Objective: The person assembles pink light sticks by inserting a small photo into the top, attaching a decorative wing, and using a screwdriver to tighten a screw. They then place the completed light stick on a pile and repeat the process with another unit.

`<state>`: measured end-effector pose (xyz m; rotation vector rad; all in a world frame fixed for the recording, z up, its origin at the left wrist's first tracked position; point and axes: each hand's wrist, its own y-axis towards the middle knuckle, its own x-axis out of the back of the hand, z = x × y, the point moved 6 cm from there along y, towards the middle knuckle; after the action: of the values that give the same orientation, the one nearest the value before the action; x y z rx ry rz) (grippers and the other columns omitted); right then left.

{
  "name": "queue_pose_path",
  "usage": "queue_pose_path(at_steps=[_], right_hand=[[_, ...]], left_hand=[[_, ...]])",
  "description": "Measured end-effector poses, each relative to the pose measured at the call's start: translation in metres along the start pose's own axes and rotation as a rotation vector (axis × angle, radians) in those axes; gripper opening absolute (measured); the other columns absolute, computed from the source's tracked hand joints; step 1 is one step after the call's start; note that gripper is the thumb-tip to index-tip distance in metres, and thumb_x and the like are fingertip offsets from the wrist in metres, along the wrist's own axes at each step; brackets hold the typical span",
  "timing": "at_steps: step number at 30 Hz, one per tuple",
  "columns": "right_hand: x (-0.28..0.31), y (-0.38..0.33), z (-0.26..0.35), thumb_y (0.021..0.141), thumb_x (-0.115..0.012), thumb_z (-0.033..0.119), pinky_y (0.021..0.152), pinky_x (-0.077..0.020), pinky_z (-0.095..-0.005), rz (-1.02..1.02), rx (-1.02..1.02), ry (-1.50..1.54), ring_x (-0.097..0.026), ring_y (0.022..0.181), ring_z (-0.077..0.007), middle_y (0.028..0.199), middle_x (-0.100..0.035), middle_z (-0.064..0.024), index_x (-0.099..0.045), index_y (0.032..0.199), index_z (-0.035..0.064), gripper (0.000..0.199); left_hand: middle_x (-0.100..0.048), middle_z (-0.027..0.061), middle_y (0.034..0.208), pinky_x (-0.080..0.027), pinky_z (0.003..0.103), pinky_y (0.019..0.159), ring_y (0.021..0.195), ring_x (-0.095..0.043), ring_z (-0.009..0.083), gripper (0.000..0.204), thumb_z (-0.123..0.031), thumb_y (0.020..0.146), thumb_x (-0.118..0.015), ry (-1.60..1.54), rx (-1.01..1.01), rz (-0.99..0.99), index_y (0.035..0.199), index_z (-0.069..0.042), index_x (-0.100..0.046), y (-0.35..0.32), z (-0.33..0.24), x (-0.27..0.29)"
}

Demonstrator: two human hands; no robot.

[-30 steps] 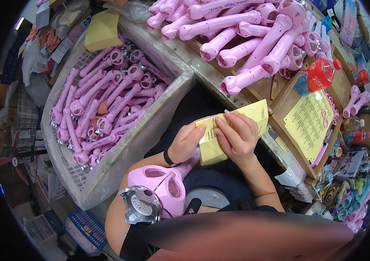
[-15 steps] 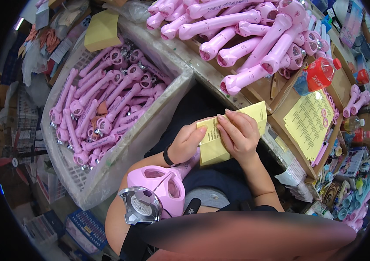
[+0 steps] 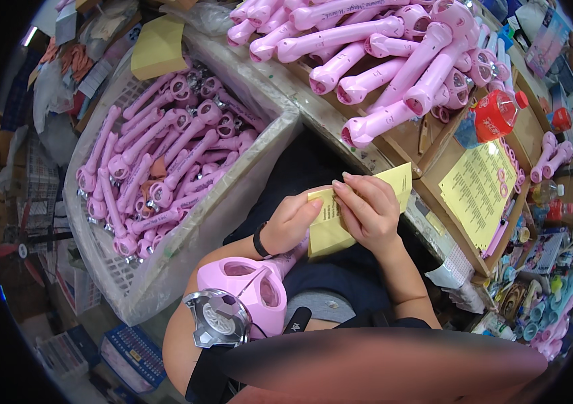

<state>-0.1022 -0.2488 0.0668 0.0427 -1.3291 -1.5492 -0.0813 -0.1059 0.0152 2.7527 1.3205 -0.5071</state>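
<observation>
Between my hands, above my lap, is a yellow printed paper sheet (image 3: 327, 227) with a crease across it. My left hand (image 3: 291, 221) grips its left side with thumb and fingers closed, a black band on the wrist. On the paper's upper edge, my right hand (image 3: 370, 210) pinches it with bent fingers. A pink toy wand (image 3: 269, 286) lies against my left forearm. Its large head has oval openings and a silver faceted end toward me; the handle runs up beneath my left hand and the paper.
At left stands a plastic-lined crate (image 3: 124, 286) full of pink wands. More pink wands (image 3: 394, 74) are piled on the workbench (image 3: 330, 124). At right are a red-labelled bottle (image 3: 495, 116), a stack of yellow sheets (image 3: 478, 192) in a cardboard tray (image 3: 434, 202), and cluttered small parts.
Both hands have shifted very slightly on the yellow sheet, the right fingertips a little to the left. The wand on my forearm stays in place.
</observation>
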Motion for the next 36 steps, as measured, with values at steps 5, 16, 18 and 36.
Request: queue_pose_path(at_steps=[5, 16, 18, 36], right_hand=[[0.000, -0.004, 0.001, 0.069, -0.076, 0.001, 0.077, -0.0546, -0.0323, -0.034, 0.035, 0.005, -0.065, 0.092, -0.0235, 0.107, -0.069, -0.0076, -0.073, 0.104, 0.0046, 0.035], [-0.004, -0.003, -0.001, 0.070, -0.075, 0.000, 0.076, -0.0542, -0.0325, 0.004, 0.070, -0.005, -0.067, 0.091, -0.0241, 0.107, -0.069, -0.0087, -0.073, 0.104, 0.0038, 0.035], [-0.003, -0.004, -0.002, 0.070, -0.074, 0.001, 0.075, -0.0540, -0.0325, 0.008, 0.081, 0.001, -0.067, 0.092, -0.0241, 0.108, -0.069, -0.0092, -0.073, 0.105, 0.0041, 0.035], [-0.005, 0.007, 0.000, 0.070, -0.074, 0.006, 0.072, -0.0533, -0.0305, 0.034, 0.119, 0.039, -0.066, 0.087, -0.0219, 0.106, -0.069, -0.0061, -0.073, 0.107, 0.0092, 0.037]], left_hand=[[-0.060, 0.0107, 0.124, -0.045, 0.028, 0.097, 0.112, -0.058, 0.0134, 0.040, -0.014, 0.103, -0.037, -0.025, -0.015, 0.010, 0.136, 0.007, -0.046, 0.001, 0.002, -0.001], [-0.060, 0.0097, 0.124, -0.044, 0.027, 0.097, 0.113, -0.057, 0.0127, 0.039, -0.015, 0.104, -0.037, -0.059, 0.029, -0.008, 0.135, 0.006, -0.047, 0.001, 0.004, 0.000], [-0.060, 0.0096, 0.124, -0.045, 0.027, 0.097, 0.112, -0.057, 0.0126, 0.039, -0.015, 0.104, -0.036, -0.043, 0.013, -0.015, 0.135, 0.006, -0.047, 0.002, 0.002, 0.001], [-0.065, 0.0098, 0.104, -0.047, 0.027, 0.085, 0.095, -0.061, 0.0122, 0.033, -0.015, 0.102, -0.036, 0.178, -0.015, -0.022, 0.121, 0.004, -0.055, 0.003, -0.006, -0.002]])
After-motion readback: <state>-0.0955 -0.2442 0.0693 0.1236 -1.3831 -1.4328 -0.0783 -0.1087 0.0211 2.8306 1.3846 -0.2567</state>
